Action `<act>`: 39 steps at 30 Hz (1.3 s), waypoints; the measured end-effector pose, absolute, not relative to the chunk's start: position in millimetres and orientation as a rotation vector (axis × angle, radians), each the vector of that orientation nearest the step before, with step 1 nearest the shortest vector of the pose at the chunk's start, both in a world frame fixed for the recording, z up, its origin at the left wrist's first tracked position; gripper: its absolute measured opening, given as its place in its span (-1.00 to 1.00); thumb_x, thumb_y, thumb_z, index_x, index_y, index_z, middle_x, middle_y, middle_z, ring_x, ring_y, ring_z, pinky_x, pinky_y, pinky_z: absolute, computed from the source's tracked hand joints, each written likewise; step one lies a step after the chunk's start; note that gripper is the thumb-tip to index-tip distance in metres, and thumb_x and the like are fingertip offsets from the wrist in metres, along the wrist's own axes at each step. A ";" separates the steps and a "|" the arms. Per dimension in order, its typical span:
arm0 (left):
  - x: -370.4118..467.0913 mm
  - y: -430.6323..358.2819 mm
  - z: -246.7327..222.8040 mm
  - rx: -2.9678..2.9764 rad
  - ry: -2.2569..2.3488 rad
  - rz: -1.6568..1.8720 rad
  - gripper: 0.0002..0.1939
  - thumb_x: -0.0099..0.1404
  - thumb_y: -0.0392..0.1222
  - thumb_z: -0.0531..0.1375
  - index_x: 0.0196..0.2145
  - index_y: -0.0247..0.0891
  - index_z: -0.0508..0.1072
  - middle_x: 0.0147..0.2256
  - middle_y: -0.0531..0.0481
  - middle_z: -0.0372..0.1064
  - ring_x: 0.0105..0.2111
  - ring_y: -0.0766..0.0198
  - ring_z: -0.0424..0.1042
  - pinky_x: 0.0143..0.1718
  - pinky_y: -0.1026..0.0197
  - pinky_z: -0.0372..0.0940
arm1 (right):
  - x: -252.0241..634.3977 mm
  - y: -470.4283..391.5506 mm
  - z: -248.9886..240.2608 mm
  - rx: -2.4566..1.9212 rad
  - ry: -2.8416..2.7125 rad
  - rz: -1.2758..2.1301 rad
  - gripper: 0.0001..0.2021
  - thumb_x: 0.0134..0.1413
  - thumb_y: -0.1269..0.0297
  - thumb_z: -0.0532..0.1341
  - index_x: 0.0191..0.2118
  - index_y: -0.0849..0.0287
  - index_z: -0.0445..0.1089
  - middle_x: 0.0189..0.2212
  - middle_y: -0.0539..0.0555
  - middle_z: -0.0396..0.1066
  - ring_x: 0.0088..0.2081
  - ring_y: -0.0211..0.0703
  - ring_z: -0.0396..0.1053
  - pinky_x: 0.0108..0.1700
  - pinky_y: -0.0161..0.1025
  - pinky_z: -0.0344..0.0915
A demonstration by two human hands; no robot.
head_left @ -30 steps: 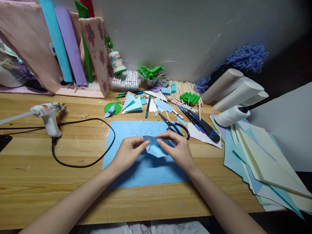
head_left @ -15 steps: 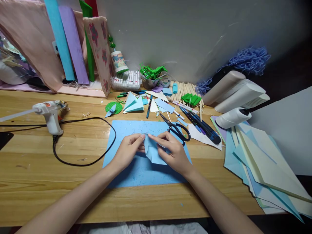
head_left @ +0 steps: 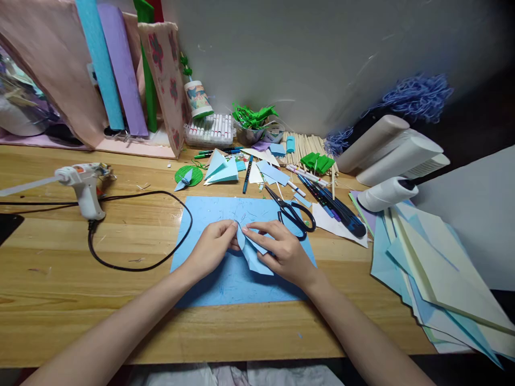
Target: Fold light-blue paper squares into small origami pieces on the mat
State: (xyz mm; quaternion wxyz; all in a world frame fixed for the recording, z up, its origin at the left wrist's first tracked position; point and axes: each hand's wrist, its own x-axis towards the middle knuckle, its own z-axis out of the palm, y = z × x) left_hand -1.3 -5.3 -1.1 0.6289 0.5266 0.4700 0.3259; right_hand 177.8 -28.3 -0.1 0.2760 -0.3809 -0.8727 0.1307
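A creased piece of light blue paper [head_left: 254, 258] is held up between both hands, above a larger blue sheet [head_left: 201, 289] lying flat on the table. My left hand [head_left: 215, 244] pinches the paper's upper left edge between thumb and fingers. On the other side, my right hand [head_left: 284, 249] is closed on the paper, its index finger pressing near the top fold and the other fingers behind a folded flap. Black-handled scissors [head_left: 295, 217] lie just beyond my right hand, partly on the blue sheet.
At left stands a white glue gun [head_left: 82, 187] with its black cord [head_left: 140, 268] looped toward the blue sheet. Paper scraps, pens and a marker box [head_left: 211, 130] line the back. A stack of coloured paper [head_left: 442, 268] and white rolls [head_left: 386, 194] are on the right.
The blue paper has turned and its folds have shifted, with a flap now showing under my right fingers. My right hand has moved slightly; the left keeps its pinch.
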 end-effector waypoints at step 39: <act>-4.9 -2.1 -12.3 1.499 1.244 0.658 -0.57 0.27 0.01 -0.11 -0.64 -0.26 0.20 -0.65 0.09 0.18 -0.58 0.32 0.20 -0.48 0.28 0.10 | 164.5 -35.1 -2.5 -0.976 -2.366 0.396 -0.75 -0.07 0.50 0.04 -0.21 0.28 0.30 -0.14 0.22 0.34 -0.17 -0.06 0.26 -0.13 -0.13 0.29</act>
